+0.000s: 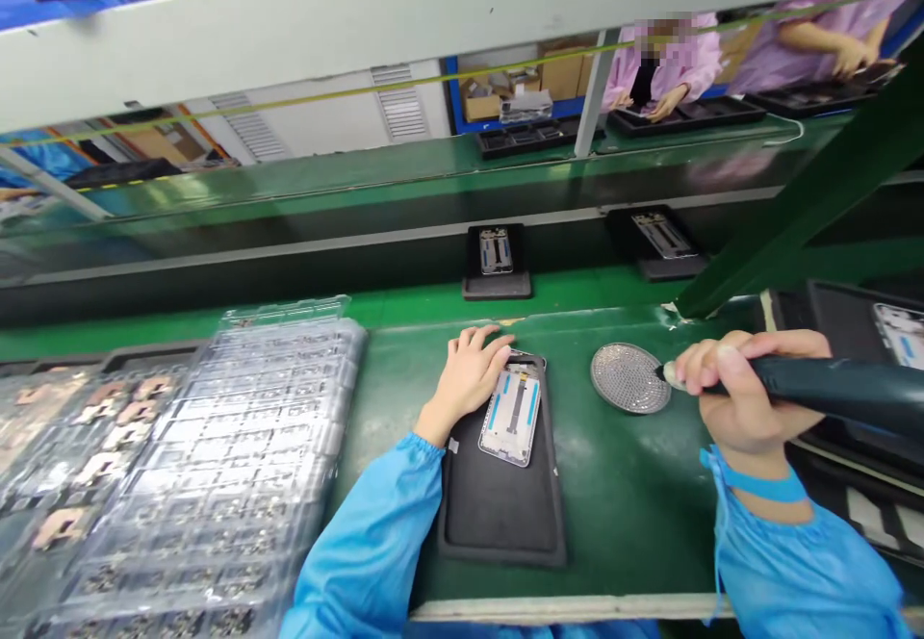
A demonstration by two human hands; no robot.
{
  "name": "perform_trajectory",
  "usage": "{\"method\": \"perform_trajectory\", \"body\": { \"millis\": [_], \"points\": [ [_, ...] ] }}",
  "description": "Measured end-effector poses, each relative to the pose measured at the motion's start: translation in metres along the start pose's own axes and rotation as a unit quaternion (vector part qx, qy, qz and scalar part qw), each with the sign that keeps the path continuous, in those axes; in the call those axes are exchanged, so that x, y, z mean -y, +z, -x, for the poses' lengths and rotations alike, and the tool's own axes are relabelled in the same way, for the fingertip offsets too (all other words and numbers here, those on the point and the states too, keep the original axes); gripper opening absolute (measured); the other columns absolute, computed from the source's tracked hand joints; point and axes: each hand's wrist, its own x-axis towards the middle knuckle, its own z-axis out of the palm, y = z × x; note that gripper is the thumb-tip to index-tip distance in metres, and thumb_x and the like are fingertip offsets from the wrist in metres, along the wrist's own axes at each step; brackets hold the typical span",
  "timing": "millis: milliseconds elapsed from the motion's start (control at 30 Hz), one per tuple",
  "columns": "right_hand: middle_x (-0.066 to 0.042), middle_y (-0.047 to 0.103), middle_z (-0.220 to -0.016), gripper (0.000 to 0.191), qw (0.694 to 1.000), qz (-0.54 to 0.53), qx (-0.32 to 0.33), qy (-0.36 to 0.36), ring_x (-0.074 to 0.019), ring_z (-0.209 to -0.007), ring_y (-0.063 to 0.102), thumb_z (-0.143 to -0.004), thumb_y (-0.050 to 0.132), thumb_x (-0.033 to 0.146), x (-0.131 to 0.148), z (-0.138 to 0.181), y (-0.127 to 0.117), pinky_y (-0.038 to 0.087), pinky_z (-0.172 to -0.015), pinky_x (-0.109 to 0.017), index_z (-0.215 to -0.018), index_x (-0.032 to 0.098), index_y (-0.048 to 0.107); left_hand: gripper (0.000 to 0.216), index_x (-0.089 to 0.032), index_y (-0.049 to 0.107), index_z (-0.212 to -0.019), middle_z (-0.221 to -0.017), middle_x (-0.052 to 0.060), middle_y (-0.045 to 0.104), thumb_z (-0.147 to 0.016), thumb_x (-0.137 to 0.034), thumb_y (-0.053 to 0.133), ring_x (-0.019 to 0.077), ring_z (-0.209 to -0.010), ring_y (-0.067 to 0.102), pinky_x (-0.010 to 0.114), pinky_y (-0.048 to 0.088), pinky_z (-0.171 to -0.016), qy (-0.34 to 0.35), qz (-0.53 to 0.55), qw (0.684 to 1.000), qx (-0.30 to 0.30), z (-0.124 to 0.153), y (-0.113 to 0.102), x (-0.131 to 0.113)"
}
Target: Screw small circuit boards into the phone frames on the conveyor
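Note:
My left hand [468, 375] rests with fingers together on the top left edge of a white phone frame [511, 414], which lies in a black tray [498, 514] on the green bench. My right hand [736, 387] is wrapped round a dark electric screwdriver [830, 394]. Its tip touches the right rim of a round perforated metal screw dish [627, 378] beside the tray.
Clear plastic part trays [231, 466] are stacked at the left. Two black trays with phone frames [497, 259] [660, 240] sit on the conveyor behind. More black trays [866, 331] stand at the right under a green strut. People in pink work at the far bench.

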Motion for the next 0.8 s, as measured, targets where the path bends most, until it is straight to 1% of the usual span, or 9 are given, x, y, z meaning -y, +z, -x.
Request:
{"method": "perform_trajectory", "body": {
  "millis": [100, 167, 267, 333, 367, 433, 533, 600, 800],
  "points": [
    [0.009, 0.065, -0.068, 0.040, 1.000, 0.011, 0.006, 0.001, -0.0155, -0.046, 0.057, -0.101, 0.108, 0.037, -0.011, -0.001, 0.002, 0.059, -0.051, -0.033, -0.106, 0.029, 0.070, 0.046, -0.027, 0.094, -0.131, -0.175, 0.013, 0.081, -0.136, -0.053, 0.057, 0.0383, -0.168, 0.062, 0.068, 0.054, -0.145, 0.015, -0.015, 1.000, 0.008, -0.005, 0.004, 0.003],
    [0.009, 0.064, -0.068, 0.039, 1.000, 0.019, -0.001, 0.006, -0.0151, -0.047, 0.058, -0.102, 0.108, 0.037, -0.016, 0.000, 0.002, 0.061, -0.051, -0.033, -0.106, 0.029, 0.070, 0.050, -0.025, 0.092, -0.128, -0.171, 0.014, 0.082, -0.139, -0.051, 0.050, 0.0363, -0.165, 0.064, 0.064, 0.056, -0.144, 0.011, -0.013, 1.000, -0.003, -0.004, 0.004, 0.007],
    [0.009, 0.064, -0.069, 0.041, 1.000, 0.026, -0.004, 0.016, -0.0141, -0.048, 0.057, -0.102, 0.108, 0.039, -0.019, 0.001, 0.000, 0.061, -0.051, -0.031, -0.106, 0.029, 0.069, 0.050, -0.024, 0.089, -0.143, -0.165, 0.015, 0.084, -0.140, -0.047, 0.044, 0.0337, -0.160, 0.069, 0.060, 0.057, -0.144, 0.008, 0.002, 1.000, -0.013, 0.005, -0.002, 0.012],
    [0.010, 0.064, -0.069, 0.043, 0.999, 0.036, 0.003, 0.025, -0.0134, -0.048, 0.058, -0.104, 0.108, 0.042, -0.019, -0.001, -0.002, 0.060, -0.051, -0.030, -0.106, 0.029, 0.067, 0.048, -0.026, 0.082, -0.165, -0.172, 0.016, 0.081, -0.138, -0.051, 0.053, 0.0351, -0.163, 0.069, 0.061, 0.056, -0.145, 0.024, 0.006, 1.000, -0.013, 0.016, -0.007, 0.015],
    [0.011, 0.064, -0.070, 0.043, 0.999, 0.042, 0.006, 0.030, -0.0132, -0.048, 0.058, -0.105, 0.108, 0.043, -0.019, -0.003, -0.004, 0.061, -0.051, -0.029, -0.107, 0.029, 0.067, 0.052, -0.027, 0.077, -0.177, -0.178, 0.016, 0.078, -0.136, -0.054, 0.059, 0.0371, -0.168, 0.067, 0.063, 0.055, -0.146, 0.036, 0.000, 0.999, -0.014, 0.022, -0.009, 0.016],
    [0.011, 0.063, -0.069, 0.043, 0.998, 0.049, 0.010, 0.046, -0.0129, -0.047, 0.058, -0.107, 0.106, 0.046, -0.020, -0.006, -0.007, 0.061, -0.051, -0.029, -0.108, 0.030, 0.066, 0.059, -0.031, 0.073, -0.185, -0.188, 0.017, 0.071, -0.133, -0.057, 0.067, 0.0412, -0.176, 0.060, 0.067, 0.052, -0.148, 0.054, -0.015, 0.998, -0.020, 0.036, -0.011, 0.018],
    [0.013, 0.061, -0.066, 0.044, 0.995, 0.051, 0.010, 0.083, -0.0130, -0.045, 0.056, -0.110, 0.105, 0.049, -0.023, -0.010, -0.011, 0.059, -0.048, -0.028, -0.110, 0.030, 0.064, 0.042, -0.033, 0.088, -0.163, -0.182, 0.015, 0.075, -0.133, -0.052, 0.066, 0.0424, -0.173, 0.061, 0.069, 0.054, -0.145, 0.054, -0.027, 0.998, -0.012, 0.049, -0.004, 0.017],
    [0.013, 0.061, -0.066, 0.048, 0.993, 0.052, 0.004, 0.102, -0.0128, -0.044, 0.055, -0.109, 0.106, 0.052, -0.026, -0.011, -0.012, 0.058, -0.048, -0.027, -0.110, 0.030, 0.063, 0.035, -0.033, 0.092, -0.151, -0.177, 0.014, 0.078, -0.132, -0.047, 0.067, 0.0414, -0.169, 0.063, 0.067, 0.056, -0.141, 0.057, -0.029, 0.998, 0.001, 0.047, 0.005, 0.011],
    [0.014, 0.062, -0.066, 0.056, 0.992, 0.068, 0.000, 0.109, -0.0112, -0.043, 0.053, -0.108, 0.107, 0.059, -0.031, -0.005, -0.019, 0.056, -0.049, -0.025, -0.110, 0.031, 0.059, 0.034, -0.031, 0.089, -0.157, -0.174, 0.013, 0.082, -0.126, -0.040, 0.077, 0.0410, -0.166, 0.066, 0.066, 0.053, -0.143, 0.063, -0.032, 0.998, 0.002, 0.025, 0.031, -0.013]
  ]
}}
